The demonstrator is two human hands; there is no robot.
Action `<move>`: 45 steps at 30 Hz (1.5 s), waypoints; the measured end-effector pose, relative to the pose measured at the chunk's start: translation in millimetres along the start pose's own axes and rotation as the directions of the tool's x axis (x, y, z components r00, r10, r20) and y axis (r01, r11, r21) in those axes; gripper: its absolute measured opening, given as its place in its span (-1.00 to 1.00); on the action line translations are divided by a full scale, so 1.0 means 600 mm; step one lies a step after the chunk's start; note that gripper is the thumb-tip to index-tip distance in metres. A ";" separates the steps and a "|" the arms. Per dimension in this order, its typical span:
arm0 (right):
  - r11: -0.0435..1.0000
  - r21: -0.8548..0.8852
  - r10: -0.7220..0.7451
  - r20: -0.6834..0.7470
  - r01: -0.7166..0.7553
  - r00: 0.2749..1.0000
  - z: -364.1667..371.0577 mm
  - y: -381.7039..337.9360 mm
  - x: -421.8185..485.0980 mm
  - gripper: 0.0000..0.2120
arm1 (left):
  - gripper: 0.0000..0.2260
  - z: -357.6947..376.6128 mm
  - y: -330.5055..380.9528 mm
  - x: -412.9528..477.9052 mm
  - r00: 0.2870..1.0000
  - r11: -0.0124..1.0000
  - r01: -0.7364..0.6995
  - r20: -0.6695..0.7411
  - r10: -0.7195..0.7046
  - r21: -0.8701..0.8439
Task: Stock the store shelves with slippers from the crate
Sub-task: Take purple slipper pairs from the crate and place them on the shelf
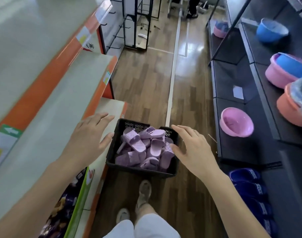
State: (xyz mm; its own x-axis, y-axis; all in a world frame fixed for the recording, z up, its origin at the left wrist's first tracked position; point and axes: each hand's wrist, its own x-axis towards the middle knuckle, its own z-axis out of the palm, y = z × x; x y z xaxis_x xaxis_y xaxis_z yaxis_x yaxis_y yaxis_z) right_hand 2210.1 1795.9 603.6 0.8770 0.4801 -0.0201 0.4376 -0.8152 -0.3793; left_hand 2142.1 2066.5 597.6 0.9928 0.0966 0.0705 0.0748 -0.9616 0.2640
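A black plastic crate [171,170] stands on the wooden floor in the aisle, just ahead of my feet. Several lilac slippers [143,146] lie heaped inside it. My left hand [90,134] hovers above the crate's left side with its fingers spread and straight, holding nothing. My right hand [191,148] hovers over the crate's right rim, fingers spread as well, holding nothing. On my left are the beige shelves with orange edges [49,107].
Dark shelves [246,86] line the right side, carrying pink, blue and orange plastic basins [236,121] and several dark blue slippers [250,186] on the lowest level. Black wire racks [138,23] stand further down the aisle, and a person's legs [192,6] show at the far end.
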 end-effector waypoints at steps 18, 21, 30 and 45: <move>0.972 0.096 0.186 0.248 -0.215 0.951 0.137 0.203 0.264 -0.53 | -0.63 0.249 -0.060 0.246 0.945 0.931 0.261 0.265 -0.192 -0.256; 0.958 0.103 0.226 0.299 -0.267 0.927 0.200 0.226 0.289 -0.54 | -0.63 0.309 -0.086 0.268 0.914 0.913 0.319 0.337 -0.225 -0.255; 0.902 0.100 0.359 0.365 -0.420 0.859 0.481 0.323 0.348 -0.56 | -0.63 0.577 -0.172 0.312 0.850 0.888 0.362 0.491 -0.190 -0.284; 0.859 -0.101 0.512 0.201 -0.502 0.835 0.799 0.500 0.456 -0.37 | -0.71 0.945 -0.261 0.289 0.401 0.164 0.906 0.662 -0.634 -0.391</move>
State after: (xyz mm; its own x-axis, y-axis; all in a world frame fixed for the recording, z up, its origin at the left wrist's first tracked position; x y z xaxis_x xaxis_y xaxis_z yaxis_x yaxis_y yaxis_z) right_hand 2486.4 1838.2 41.0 0.9165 0.0487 -0.3970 -0.0446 -0.9739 -0.2225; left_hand 2355.4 2088.2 23.0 0.4121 0.4783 -0.7755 0.8750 0.0298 0.4833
